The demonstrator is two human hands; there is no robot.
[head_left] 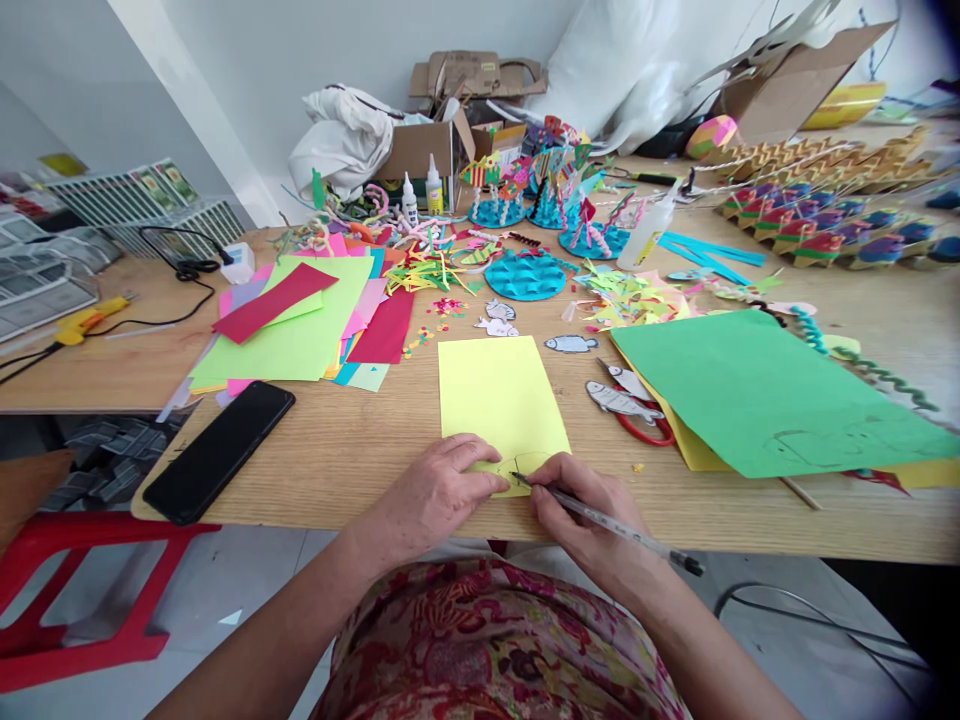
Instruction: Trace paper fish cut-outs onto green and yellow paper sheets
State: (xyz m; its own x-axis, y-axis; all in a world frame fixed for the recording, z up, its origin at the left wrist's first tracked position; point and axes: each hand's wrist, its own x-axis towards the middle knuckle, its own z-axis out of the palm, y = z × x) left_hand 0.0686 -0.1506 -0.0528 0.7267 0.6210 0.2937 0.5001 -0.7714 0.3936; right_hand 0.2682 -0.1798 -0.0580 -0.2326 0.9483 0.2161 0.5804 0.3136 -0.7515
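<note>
A sheet of yellow paper (pixel 499 385) lies on the table at its front edge, with a thin dark outline drawn near the bottom. My left hand (pixel 446 480) rests on the lower left of the sheet, fingers stretched out and holding it down. In my right hand (pixel 589 505) is a clear pen (pixel 619 525), its tip touching the paper at the drawn outline. Just beyond the sheet are white paper fish cutouts (pixel 571 344). Right of it, more fish cutouts (pixel 622 400) lie over red-handled scissors (pixel 646 430).
On the left are a black phone (pixel 220 450) and stacked coloured paper (pixel 285 345). Green paper (pixel 772 390) covers the right side. Behind stand paper scraps (pixel 637 297), a blue scalloped disc (pixel 525 275), a glue bottle (pixel 649 230) and fish ornaments (pixel 499 195).
</note>
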